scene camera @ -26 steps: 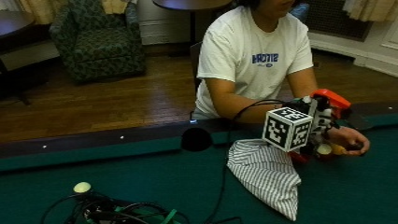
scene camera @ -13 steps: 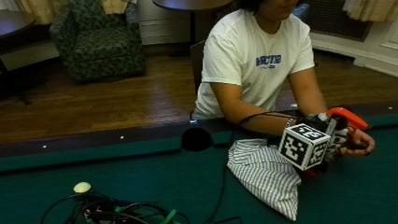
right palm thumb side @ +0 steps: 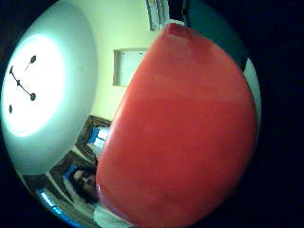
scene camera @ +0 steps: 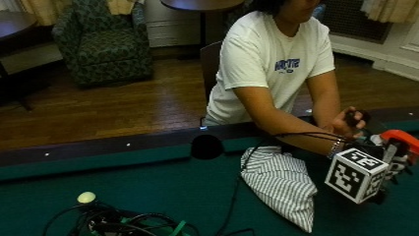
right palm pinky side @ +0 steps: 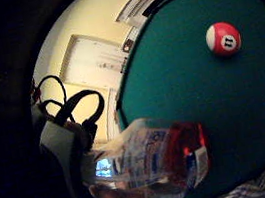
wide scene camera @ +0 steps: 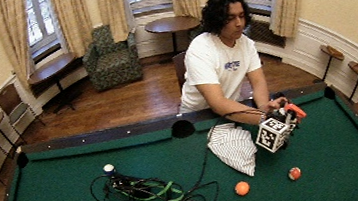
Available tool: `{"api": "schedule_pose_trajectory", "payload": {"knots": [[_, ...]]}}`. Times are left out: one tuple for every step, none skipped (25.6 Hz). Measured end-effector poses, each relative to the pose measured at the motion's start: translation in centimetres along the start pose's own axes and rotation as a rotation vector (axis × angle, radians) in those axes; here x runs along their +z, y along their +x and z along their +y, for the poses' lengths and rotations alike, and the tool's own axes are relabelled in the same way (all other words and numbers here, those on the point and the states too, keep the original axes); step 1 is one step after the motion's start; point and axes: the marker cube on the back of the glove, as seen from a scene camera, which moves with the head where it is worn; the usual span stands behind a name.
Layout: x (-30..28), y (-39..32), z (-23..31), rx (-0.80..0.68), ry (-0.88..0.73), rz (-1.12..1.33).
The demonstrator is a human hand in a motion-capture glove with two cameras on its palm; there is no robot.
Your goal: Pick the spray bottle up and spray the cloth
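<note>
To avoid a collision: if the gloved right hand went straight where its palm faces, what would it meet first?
Beyond the spray bottle it holds, probably bare green felt; the 11 ball lies aside. Depth is unclear.

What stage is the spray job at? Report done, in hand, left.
Done: the spray bottle is off the felt, held by the gloved right hand. In hand: it hangs beside the striped cloth, not over it. Left: aiming at the cloth and spraying; no spray is visible.

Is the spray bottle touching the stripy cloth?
Apart. In the wide outside view the spray bottle is held up off the table, beside the stripy cloth, with green felt between them.
</note>
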Motion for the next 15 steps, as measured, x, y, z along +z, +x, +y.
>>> {"api": "schedule_pose_trajectory", "payload": {"knots": [[0.2, 0.1, -0.6, 0.007, -0.010, 0.000], [0.4, 0.1, -1.2, 0.014, -0.020, 0.000], [0.5, 0.2, -1.8, 0.022, -0.028, -0.002], [0.6, 0.3, -2.3, 0.030, -0.032, -0.007], [0.6, 0.4, -2.8, 0.037, -0.032, -0.014], [0.6, 0.5, -3.2, 0.044, -0.029, -0.022], [0.6, 0.6, -3.5, 0.049, -0.025, -0.029], [0.7, 0.7, -3.9, 0.054, -0.019, -0.036], [0.7, 0.8, -4.1, 0.058, -0.012, -0.042], [0.7, 0.9, -4.4, 0.062, -0.006, -0.047], [0.8, 0.9, -4.5, 0.066, -0.002, -0.050], [0.8, 0.9, -4.7, 0.070, -0.001, -0.052], [1.0, 0.9, -4.7, 0.073, -0.003, -0.050], [1.2, 0.8, -4.7, 0.074, -0.007, -0.045], [1.4, 0.8, -4.7, 0.074, -0.013, -0.037]]}}
